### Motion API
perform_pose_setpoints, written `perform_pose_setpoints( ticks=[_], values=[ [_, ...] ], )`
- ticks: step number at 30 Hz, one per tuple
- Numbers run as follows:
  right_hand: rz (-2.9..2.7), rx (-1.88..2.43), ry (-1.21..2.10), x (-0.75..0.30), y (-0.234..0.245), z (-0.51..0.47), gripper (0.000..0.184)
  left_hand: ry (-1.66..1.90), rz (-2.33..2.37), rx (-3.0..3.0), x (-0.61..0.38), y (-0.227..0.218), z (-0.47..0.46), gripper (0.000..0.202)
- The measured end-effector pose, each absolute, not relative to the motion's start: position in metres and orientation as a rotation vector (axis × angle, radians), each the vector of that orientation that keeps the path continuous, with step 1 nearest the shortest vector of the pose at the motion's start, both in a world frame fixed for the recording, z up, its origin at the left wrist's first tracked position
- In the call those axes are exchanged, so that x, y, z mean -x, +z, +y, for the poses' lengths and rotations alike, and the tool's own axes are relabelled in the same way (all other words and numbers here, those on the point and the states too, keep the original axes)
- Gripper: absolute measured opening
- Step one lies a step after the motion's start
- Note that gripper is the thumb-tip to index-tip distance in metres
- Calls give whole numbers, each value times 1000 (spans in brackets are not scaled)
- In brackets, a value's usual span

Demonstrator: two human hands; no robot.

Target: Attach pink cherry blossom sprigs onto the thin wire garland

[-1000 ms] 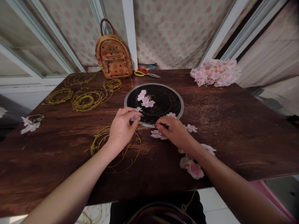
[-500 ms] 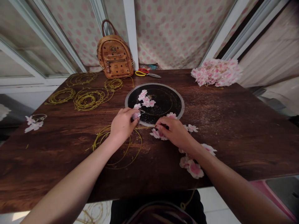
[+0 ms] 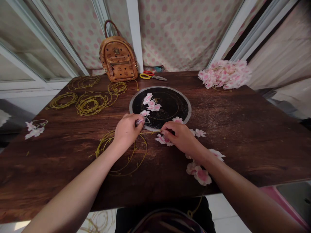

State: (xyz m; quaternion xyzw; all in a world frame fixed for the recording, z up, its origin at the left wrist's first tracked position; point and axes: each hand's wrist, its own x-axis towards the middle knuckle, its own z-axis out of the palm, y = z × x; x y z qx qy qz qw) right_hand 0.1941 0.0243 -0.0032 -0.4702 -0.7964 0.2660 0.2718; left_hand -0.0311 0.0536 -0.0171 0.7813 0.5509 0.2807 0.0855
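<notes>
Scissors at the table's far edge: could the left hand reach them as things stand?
Probably, with a long stretch: the left hand would first release the blossom it pinches, then pass over the steel-rimmed black disc; only flat pink blossoms lie there, and nothing tall blocks the scissors.

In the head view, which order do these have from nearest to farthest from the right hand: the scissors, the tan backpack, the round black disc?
1. Round black disc: on the table, directly ahead of the right hand.
2. Scissors: near the far table edge, ahead and to the left.
3. Tan backpack: at the far edge, left of the scissors.
</notes>
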Motion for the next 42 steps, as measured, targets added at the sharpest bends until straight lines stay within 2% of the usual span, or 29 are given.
perform_pose_setpoints(
  ticks=[5,10,25,31,37,42],
  values=[
    [-2156,1266,709,-193,-3,25,15,812,1518,-2287,29,-19,52,27],
    [-2156,1273,722,-193,-3,24,14,839,1362,-2198,26,-21,51,32],
    [-2076,1186,760,-191,-6,22,17,888,1161,-1770,0,-8,29,18],
    [-2094,1139,749,-190,-9,22,16,939,1149,-1549,-5,-6,26,21],
    [-2106,1139,759,-188,-8,21,14,981,1199,-1469,-6,-10,27,14],
    [-2109,1147,766,-188,-6,20,15,986,1212,-1465,-4,-11,28,19]
  ],
)
